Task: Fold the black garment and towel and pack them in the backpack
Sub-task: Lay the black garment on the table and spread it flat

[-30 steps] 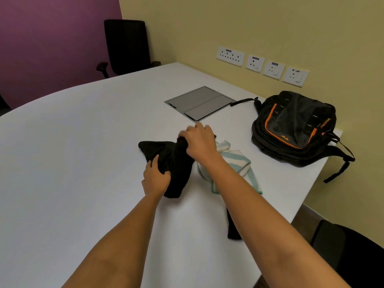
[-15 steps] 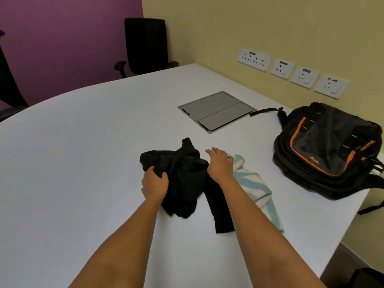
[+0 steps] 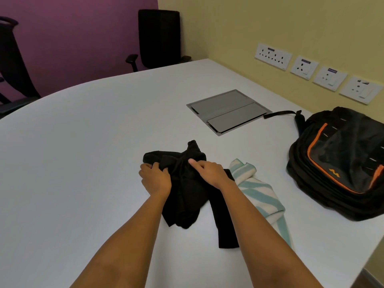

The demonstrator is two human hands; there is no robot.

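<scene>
Both your hands are closed on the garment (image 3: 182, 190), which lies bunched on the tabletop (image 3: 83, 163): your left hand (image 3: 155, 179) pinches its left edge, your right hand (image 3: 209, 173) grips the middle. It is too crumpled to fold yet. Find two corners or the hem, lift, shake it out and lay it flat before making any crease. Keep the long strip near your right arm from dragging the towel (image 3: 257, 194), which lies just beside it. The backpack (image 3: 340, 163) waits at the right, seemingly zipped.
</scene>
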